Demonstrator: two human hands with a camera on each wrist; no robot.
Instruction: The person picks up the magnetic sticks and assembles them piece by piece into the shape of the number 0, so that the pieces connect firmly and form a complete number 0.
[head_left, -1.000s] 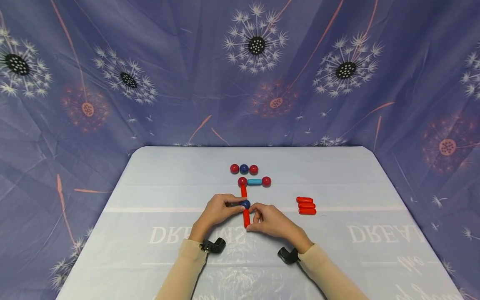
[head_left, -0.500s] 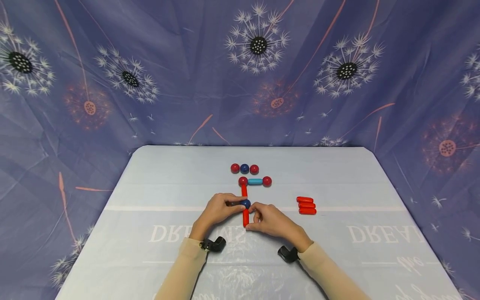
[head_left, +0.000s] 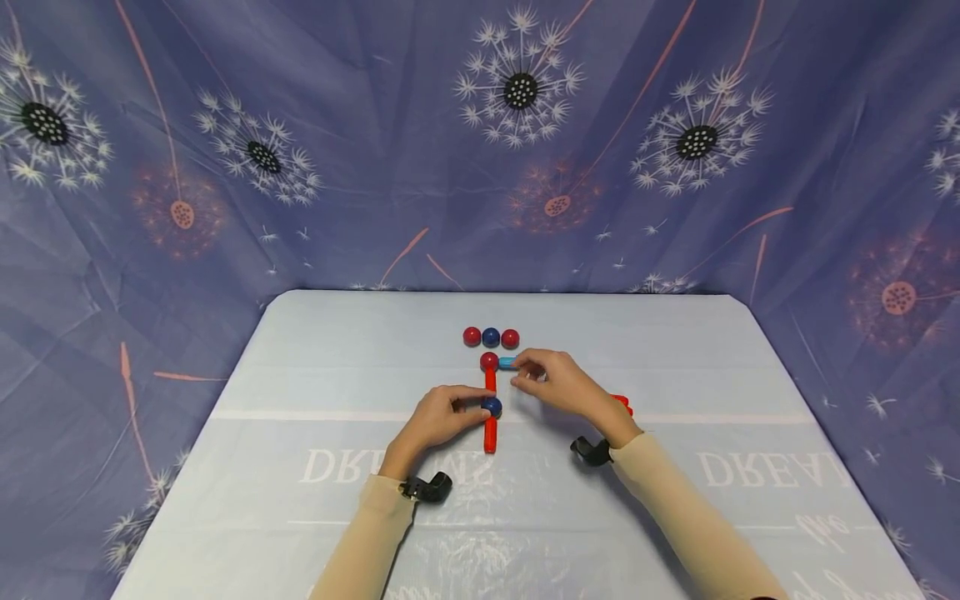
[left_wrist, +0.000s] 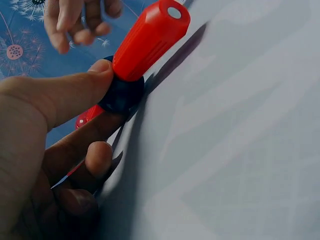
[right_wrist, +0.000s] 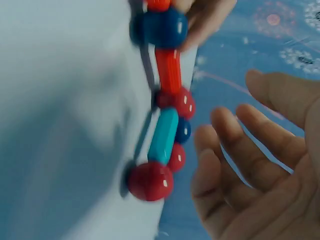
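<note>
My left hand (head_left: 444, 413) pinches a dark blue ball (head_left: 492, 407) between thumb and fingers, at the table's middle. One red rod (head_left: 491, 436) sticks out from the ball toward me, a pale magnet-like disc on its end (left_wrist: 174, 13). Another red rod (head_left: 491, 382) runs away from the ball to a red ball (head_left: 489, 361). From there a light blue rod (right_wrist: 163, 135) leads right to a second red ball (right_wrist: 151, 181), which my right hand (head_left: 561, 385) hides in the head view. That right hand hovers beside the light blue rod, fingers loosely bent, holding nothing.
Behind the joined pieces lie a red ball (head_left: 472, 336), a blue ball (head_left: 491, 337) and another red ball (head_left: 510, 338) in a row. Loose red rods (head_left: 622, 402) lie to the right, mostly hidden by my right arm. A patterned cloth (head_left: 360, 167) hangs behind the table.
My right hand has let go of the near red rod and moved away from me and to the right, over the light blue rod. The left hand keeps its place on the blue ball.
</note>
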